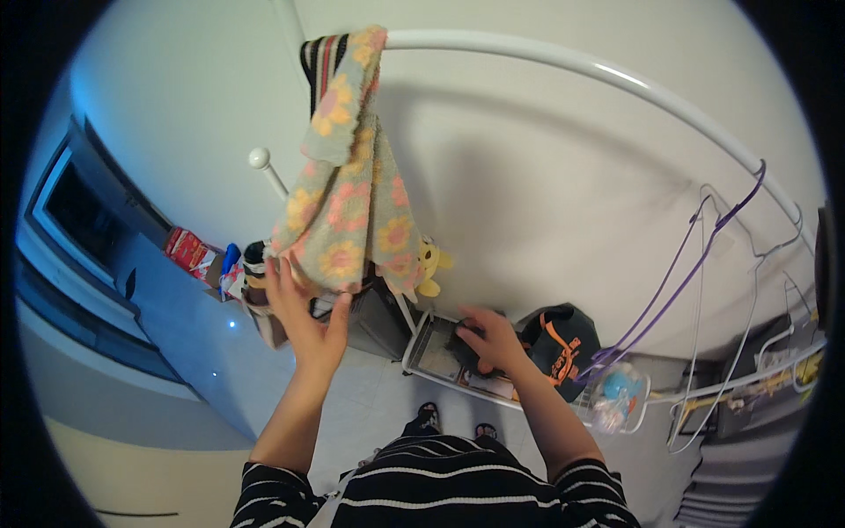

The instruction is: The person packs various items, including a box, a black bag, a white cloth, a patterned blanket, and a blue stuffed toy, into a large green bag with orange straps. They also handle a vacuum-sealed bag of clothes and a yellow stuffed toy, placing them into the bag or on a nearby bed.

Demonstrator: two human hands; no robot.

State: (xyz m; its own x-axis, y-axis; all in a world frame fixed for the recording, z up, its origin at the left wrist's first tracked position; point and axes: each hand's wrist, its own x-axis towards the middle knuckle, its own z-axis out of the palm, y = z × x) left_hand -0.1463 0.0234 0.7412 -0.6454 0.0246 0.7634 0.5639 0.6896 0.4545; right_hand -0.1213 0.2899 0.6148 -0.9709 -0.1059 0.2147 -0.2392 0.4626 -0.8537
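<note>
A fleecy grey-green cloth point(339, 207) with yellow and pink flowers hangs in folds from the left end of a white rail point(528, 48). My left hand point(308, 330) is raised at its lower edge, thumb and fingers apart. The fingertips overlap the hem in view; whether they touch it I cannot tell. My right hand point(495, 341) is held over a low white wire rack point(462, 385), fingers bent but apart, with nothing visible gripped. Just beneath it lies a dark object point(465, 350), partly hidden by the hand.
A striped strap point(326, 66) hangs beside the cloth. Purple hangers point(682, 273) and white wire hangers hang from the rail at right. The rack holds a black bag point(559, 343) with orange marks. A yellow plush toy point(429, 264) hangs behind the cloth; red boxes point(189, 251) stand at left.
</note>
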